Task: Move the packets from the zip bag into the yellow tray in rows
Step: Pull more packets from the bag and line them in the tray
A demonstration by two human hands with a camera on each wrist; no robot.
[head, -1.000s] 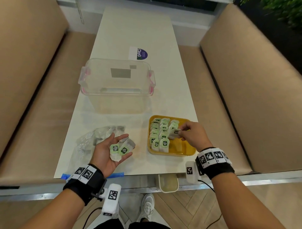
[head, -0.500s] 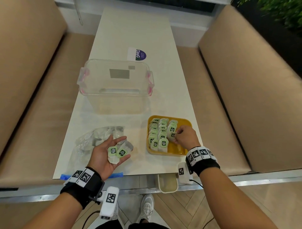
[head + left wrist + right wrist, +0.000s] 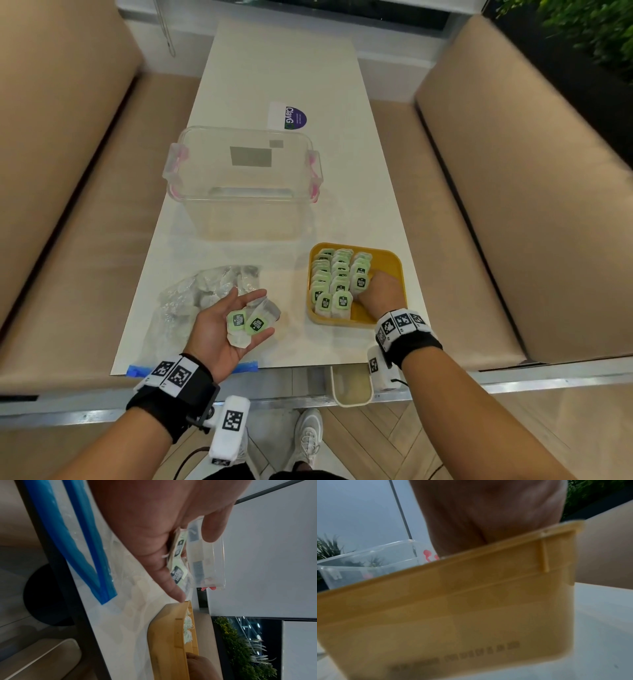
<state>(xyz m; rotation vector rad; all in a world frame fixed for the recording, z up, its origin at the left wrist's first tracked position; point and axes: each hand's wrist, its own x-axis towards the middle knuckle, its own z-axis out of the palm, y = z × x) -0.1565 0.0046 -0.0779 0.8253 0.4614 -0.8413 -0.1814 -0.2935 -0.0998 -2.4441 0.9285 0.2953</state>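
Packets, green-labelled, in three lots.

Lot one: three rows standing in the left part of the yellow tray [image 3: 394, 267], running from its far wall toward the near wall. The third row is shortest; its nearest packet [image 3: 360, 283] is the one being set.

Lot two: a few spare packets [image 3: 247, 323] lying flat in the left hand [image 3: 222, 329], which rests palm up, fingers loosely spread, cradling without gripping them.

Lot three: more packets, indistinct, inside the zip bag [image 3: 202, 294] on the table [image 3: 274, 68], just beyond the left hand.

Right hand [image 3: 380, 294]: inside the tray, fingertips at the third row's end packet; the head view hides whether they pinch it or only press on it, and the right wrist view shows just the tray wall.

Governing relation: the spare packets lie to the left of the tray, so the right hand likely must cross leftward for the next one. The row's open end faces the person, near the right hand.

Also present: a clear tub [image 3: 243, 178] farther up the table.
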